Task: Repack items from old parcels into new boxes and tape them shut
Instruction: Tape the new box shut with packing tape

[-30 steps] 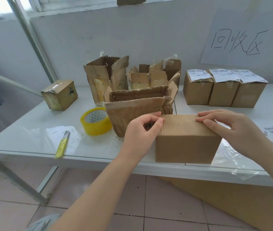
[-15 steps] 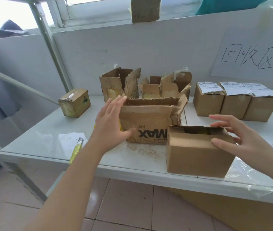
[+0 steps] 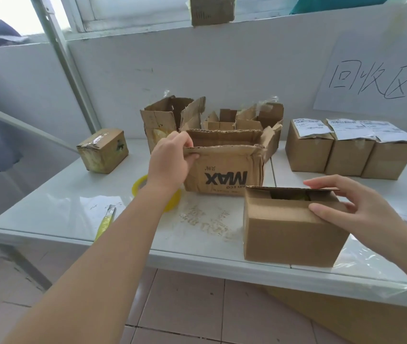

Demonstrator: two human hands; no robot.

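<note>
At the front edge of the table (image 3: 61, 209), right of centre, sat the new box (image 3: 289, 232), long axis along that edge, mouth upward, flaps half closed under the straight fingers of our right hand (image 3: 361, 214). Behind it to the left, our left hand (image 3: 167, 165) pinched the torn near rim of the old parcel (image 3: 224, 175), its print upside down to us. We judged both light; the limp parcel seemed better held by its walls.
</note>
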